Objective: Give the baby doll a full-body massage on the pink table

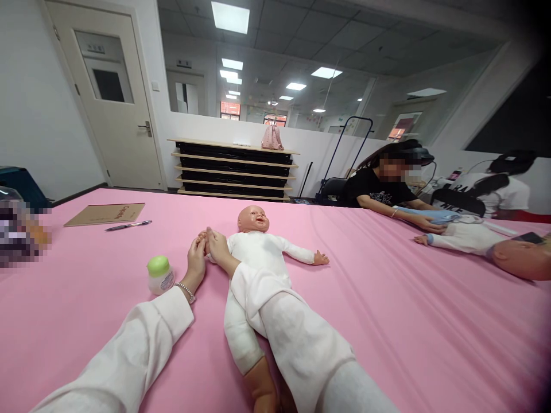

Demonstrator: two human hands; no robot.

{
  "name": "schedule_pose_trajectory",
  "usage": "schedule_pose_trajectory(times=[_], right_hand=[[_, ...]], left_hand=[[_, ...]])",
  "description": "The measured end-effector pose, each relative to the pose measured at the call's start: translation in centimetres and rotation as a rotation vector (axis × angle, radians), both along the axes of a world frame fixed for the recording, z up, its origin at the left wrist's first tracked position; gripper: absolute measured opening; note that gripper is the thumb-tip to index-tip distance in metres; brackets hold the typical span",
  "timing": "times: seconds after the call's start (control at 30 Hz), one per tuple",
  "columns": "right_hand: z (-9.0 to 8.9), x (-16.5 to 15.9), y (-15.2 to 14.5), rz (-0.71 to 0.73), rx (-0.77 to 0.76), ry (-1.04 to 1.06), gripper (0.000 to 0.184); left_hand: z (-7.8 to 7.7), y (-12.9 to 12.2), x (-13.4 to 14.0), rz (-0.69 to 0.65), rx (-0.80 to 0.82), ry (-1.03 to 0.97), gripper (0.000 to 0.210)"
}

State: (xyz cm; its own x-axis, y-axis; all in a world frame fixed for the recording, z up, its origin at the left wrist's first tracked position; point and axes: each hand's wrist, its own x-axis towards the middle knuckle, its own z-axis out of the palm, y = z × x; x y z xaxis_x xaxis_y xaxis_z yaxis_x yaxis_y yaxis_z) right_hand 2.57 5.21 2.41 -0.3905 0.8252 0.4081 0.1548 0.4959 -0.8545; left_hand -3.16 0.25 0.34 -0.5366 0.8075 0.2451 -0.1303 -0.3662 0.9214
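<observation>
A baby doll (260, 252) with a white cloth body lies on its back on the pink-covered table, head away from me. My left hand (197, 259) and my right hand (220, 250) meet at the doll's arm on the left, fingers closed around its small hand (202, 236). My right forearm passes over the doll's lower body and hides part of it. The doll's other arm (301, 252) stretches out to the right. Just left of my left wrist stands a small jar (160, 276) with a green lid.
A brown notebook (105, 214) and a pen (128, 226) lie at the far left of the pink table cover (370, 321). At the right, a person (387, 189) handles blue cloth (424, 215) by a second doll (486, 241). A shelf (235, 166) stands beyond the table.
</observation>
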Motion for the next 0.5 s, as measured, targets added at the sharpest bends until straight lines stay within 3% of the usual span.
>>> schedule_pose_trajectory(times=[0.23, 0.5], right_hand=[[-0.12, 0.23, -0.37, 0.115, 0.216, -0.207, 0.029], [0.27, 0.52, -0.56, 0.127, 0.287, -0.23, 0.028]], left_hand=[[0.03, -0.05, -0.63, 0.111, -0.05, -0.015, 0.044], [-0.15, 0.32, -0.55, -0.021, 0.006, -0.314, 0.041]])
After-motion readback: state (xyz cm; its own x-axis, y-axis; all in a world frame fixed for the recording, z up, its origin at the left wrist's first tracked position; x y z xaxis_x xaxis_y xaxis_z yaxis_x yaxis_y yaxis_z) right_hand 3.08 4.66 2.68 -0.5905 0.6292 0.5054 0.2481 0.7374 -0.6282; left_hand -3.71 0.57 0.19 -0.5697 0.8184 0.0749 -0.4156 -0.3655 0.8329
